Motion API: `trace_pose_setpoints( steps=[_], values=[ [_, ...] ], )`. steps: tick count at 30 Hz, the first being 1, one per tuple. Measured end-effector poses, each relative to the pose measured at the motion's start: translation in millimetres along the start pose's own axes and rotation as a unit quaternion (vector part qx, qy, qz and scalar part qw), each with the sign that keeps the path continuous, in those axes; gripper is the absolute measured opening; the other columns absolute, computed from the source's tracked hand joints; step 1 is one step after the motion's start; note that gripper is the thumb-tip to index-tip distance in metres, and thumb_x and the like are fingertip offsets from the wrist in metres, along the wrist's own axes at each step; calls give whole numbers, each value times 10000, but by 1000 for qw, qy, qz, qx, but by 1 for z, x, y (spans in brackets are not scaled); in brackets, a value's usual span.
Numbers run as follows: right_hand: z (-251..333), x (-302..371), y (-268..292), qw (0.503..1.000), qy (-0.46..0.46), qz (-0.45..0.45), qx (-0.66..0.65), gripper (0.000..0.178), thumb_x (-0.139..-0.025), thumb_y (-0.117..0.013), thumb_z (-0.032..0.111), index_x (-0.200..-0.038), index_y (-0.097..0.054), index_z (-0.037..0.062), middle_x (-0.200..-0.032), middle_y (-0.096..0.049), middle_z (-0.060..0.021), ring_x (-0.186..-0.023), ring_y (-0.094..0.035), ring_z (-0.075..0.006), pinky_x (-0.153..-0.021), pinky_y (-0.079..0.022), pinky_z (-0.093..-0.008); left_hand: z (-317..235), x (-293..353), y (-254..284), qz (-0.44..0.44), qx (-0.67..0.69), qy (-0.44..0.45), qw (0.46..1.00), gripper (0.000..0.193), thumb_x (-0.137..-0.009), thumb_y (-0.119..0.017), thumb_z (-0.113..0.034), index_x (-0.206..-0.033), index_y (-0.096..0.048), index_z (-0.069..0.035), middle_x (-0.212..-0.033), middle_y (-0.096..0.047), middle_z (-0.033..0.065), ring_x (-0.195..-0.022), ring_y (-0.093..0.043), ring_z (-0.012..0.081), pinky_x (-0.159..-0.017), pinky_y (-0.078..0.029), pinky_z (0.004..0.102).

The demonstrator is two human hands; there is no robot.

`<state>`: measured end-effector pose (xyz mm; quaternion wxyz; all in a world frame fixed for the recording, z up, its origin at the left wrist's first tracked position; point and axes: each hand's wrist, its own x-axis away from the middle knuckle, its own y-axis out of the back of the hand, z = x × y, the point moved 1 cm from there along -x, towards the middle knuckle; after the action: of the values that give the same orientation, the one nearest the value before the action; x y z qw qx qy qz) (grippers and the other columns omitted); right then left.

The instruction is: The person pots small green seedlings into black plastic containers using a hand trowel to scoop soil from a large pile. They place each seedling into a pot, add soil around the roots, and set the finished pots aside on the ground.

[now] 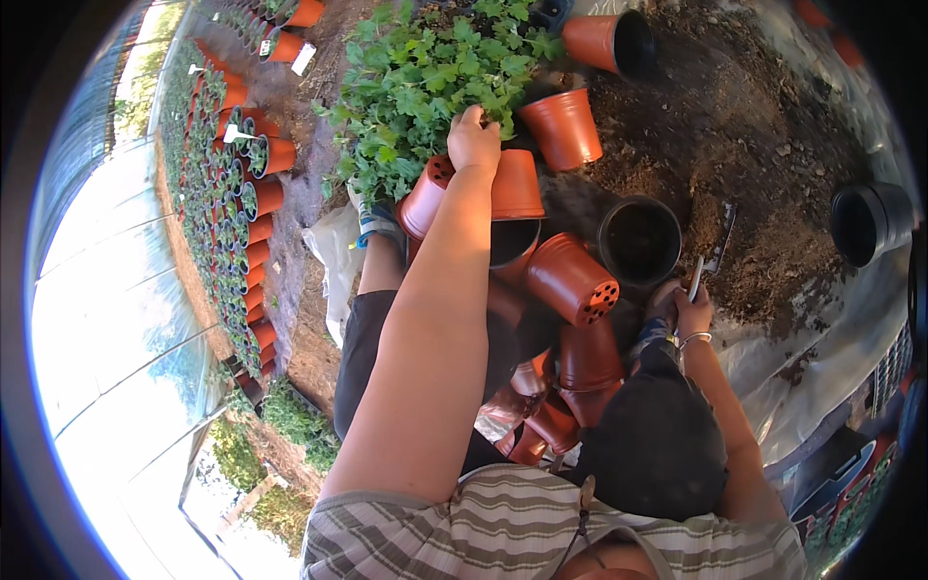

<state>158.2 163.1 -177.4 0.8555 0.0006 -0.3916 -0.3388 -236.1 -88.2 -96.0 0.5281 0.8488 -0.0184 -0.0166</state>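
Note:
My left arm stretches forward to a dense clump of leafy green seedlings (pixel 416 82). At the clump's near right edge, my left hand (pixel 474 142) has its fingers curled in against the leaves; whatever lies between the fingertips is hidden. Low on the right, my right hand (pixel 692 311) is closed round the light handle of a small hand trowel (pixel 715 253), whose metal head rests by loose brown soil. An upright pot with a dark inside (pixel 640 242) stands just left of the trowel. Beneath my left forearm lies an orange-brown plastic pot (pixel 517 184).
More orange-brown pots (pixel 572 278) lie tipped and stacked between my knees. Others (pixel 561 128) rest near the soil heap (pixel 764 145). Black nested pots (pixel 870 222) lie at far right on plastic sheeting (pixel 773 372). Rows of potted plants (pixel 253 198) line the left.

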Motion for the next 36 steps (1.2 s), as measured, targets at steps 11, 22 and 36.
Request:
trace_pose_setpoints(
  steps=[11, 22, 36],
  values=[
    [6, 4, -3, 1000, 21, -5, 4, 216, -846, -643, 132, -1023, -578, 27, -615, -577, -39, -391, -497, -110, -354, -367, -264, -4, 10, 17, -150, 128, -99, 975, 158, -729, -746, -102, -878, -700, -76, -895, -655, 103, -819, -628, 286, -734, -506, 360],
    [124, 35, 28, 838, 36, 32, 543, 400, -853, -587, 388, -1160, -593, 131, -1013, -646, -230, -956, -629, -384, -817, -503, -433, -77, 91, 112, 97, 434, -57, 894, 141, -809, -637, 65, -937, -661, 10, -917, -628, 52, -830, -589, 117, -760, -469, 237],
    [168, 32, -4, 866, 115, 414, -254, 613, -764, -693, -79, -1331, -484, 26, -1228, -588, -43, -1064, -590, -132, -946, -472, -295, -158, 157, 82, 363, 541, 21, 758, 181, -890, -606, -24, -1063, -643, 13, -968, -642, 68, -812, -577, 121, -749, -475, 231]
  ],
)
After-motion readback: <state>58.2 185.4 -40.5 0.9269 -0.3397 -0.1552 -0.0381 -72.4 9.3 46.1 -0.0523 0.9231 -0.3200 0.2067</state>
